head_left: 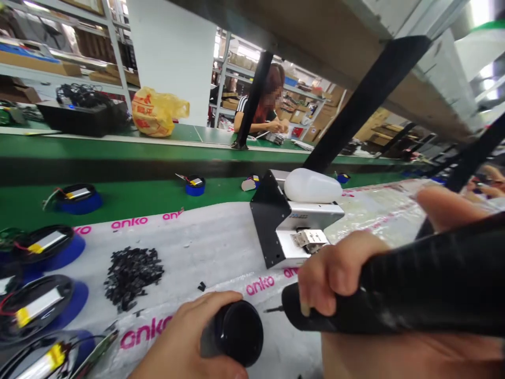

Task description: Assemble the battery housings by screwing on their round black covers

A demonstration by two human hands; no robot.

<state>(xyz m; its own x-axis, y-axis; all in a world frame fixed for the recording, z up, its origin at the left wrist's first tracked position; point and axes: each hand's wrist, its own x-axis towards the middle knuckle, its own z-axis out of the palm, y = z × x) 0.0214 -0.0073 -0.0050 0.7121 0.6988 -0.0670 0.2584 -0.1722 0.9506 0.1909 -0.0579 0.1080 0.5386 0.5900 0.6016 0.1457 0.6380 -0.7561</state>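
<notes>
My left hand (189, 331) is closed around a short black cylinder (240, 334) with a glossy round end; its exact kind does not show. An electric screwdriver (410, 284), black and thick-bodied, lies in my right hand (347, 266), with fingers wrapped over its front part. Its thin bit points left, close to the cylinder, and whether they touch I cannot tell. Behind both hands stands a silver and black metal device (282, 226) bearing a white oval bottle (311, 185). A pile of small black pieces (132, 276) lies to the left of my hands.
Blue round housings (81, 202) with batteries and wires line the left side and the green belt (130, 195). Printed plastic sheeting (205, 231) covers the work surface. Dark slanted posts (366, 100) hold an overhead shelf. A co-worker (260, 110) sits across, beyond a yellow bag (155, 113).
</notes>
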